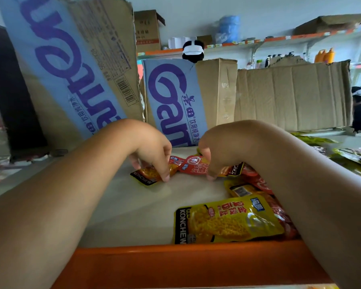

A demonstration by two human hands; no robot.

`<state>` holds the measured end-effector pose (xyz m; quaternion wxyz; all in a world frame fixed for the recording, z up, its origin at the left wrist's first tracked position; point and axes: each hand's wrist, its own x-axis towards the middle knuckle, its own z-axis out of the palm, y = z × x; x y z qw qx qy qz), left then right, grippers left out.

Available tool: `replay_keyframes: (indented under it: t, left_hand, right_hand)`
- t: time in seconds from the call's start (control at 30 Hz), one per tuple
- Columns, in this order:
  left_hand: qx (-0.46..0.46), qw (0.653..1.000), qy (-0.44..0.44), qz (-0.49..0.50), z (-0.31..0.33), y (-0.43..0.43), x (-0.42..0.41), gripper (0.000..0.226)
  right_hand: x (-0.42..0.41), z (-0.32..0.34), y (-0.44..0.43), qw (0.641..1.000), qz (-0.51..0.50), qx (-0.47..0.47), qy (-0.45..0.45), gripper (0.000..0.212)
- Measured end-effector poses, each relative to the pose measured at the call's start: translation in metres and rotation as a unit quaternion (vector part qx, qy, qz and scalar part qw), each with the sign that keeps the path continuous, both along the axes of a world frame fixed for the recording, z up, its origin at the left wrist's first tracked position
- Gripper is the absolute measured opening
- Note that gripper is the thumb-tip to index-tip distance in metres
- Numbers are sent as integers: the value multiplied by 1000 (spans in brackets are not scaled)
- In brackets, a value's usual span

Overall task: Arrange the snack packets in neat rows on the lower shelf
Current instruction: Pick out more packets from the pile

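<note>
Head view: at frame centre the left hand (152, 151) is curling its fingers down, pinching a small yellow packet (147, 176) on the shelf (133, 205). Just right of it, the right hand (219, 151) is gripping a red packet (193, 165). A bigger yellow packet (227, 221) is lying lower right, by the orange lip (175, 263). Cartons (175, 97) are standing behind.

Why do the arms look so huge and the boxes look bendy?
Head view: the wide-angle lens stretches the edges, so the left forearm and right forearm balloon and the blue-striped carton leans; the near yellow packet shows glare.
</note>
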<state>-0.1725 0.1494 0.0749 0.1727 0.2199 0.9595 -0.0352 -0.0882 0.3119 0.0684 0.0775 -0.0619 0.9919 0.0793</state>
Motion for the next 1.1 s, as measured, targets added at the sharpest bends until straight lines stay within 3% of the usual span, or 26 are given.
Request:
replay_keyframes:
  t: [0.2,0.3,0.53,0.7,1.1]
  left_hand:
    - [-4,1000,21,-19,9,-8,10,37]
    - [20,995,92,-45,13,-22,19,37]
    - [224,957,175,-51,-5,-106,31,34]
    - [325,928,183,-23,-29,-183,31,34]
    - [404,885,223,55,-65,-411,29,30]
  right_hand:
    - [7,4,2,999,9,-33,35,25]
    - [12,10,8,991,0,-101,90,21]
    - [24,28,-26,972,22,-129,195,22]
    - [24,20,-95,951,31,-197,235,21]
    - [-12,-24,-341,937,54,-275,209,25]
